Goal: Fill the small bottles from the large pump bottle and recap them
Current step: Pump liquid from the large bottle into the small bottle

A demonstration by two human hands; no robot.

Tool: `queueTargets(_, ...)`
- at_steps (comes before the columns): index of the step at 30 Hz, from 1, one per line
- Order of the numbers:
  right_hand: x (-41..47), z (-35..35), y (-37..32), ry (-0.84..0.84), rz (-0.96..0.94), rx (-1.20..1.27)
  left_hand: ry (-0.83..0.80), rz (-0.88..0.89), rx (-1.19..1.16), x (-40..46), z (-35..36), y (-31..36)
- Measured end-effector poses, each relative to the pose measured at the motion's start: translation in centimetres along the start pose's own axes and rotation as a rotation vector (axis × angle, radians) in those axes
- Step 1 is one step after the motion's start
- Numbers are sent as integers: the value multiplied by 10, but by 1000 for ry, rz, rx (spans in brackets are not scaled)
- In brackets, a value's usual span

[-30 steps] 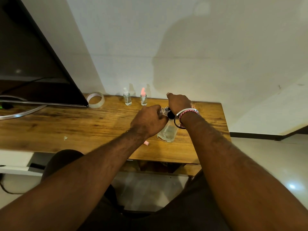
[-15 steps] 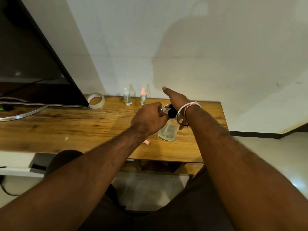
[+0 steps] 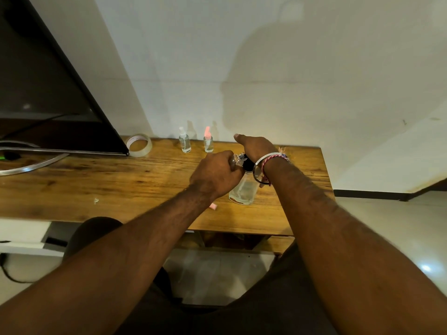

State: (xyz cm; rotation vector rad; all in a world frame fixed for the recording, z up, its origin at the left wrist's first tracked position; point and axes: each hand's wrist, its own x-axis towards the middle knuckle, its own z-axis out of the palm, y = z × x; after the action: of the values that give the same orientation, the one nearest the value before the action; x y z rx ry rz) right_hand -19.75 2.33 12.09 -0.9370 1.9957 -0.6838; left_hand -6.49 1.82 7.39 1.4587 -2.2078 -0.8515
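1. The large pump bottle stands upright on the wooden counter, toward its right end; it is clear, with a little liquid at the bottom and a black pump head.
2. The left hand is curled into a fist around a small clear bottle, held tilted just left of the pump head, its mouth close against the black top.
3. The right hand lies over the pump head from above, wrist bent, with one digit stretched out to the left; whether its other fingers are curled or flat on the pump cannot be told, since the hand's back hides them.
4. Bracelets ring the right wrist, directly above the pump bottle's shoulder.
5. Behind the pump bottle and to its left, near the wall, stand two more small bottles just beside each other: one with a white cap and one with a pink cap.
6. A small pink cap lies on the counter just left of the pump bottle's base, partly hidden by the left forearm.
7. Farther left of the pump bottle sit a roll of clear tape and a dark monitor.
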Motion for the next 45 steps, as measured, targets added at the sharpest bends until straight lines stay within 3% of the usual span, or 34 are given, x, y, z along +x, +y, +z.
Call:
queueTargets(7,1,3,0,41,-36,-160,-13,-25,-41,1,4,-4)
queueTargets(13,-1,6,3,117,-42,-75,-15,-16,-31,-1,0,-2)
queueTargets(19,2,-4,-4,-59,107,161,-15,-16,2,3,-7,4)
queueTargets(25,3,-7,-5,-126,140,196,-17,-7,7,2,-7,4)
queueTargets(33,5,-3,-3,-49,72,97,-11,7,24,4,-5,2)
queueTargets(40,7,2,1,5,-27,-154,-4,-6,30,0,-2,2)
queueTargets(45,6,2,7,78,-28,-105,-7,-19,17,0,1,2)
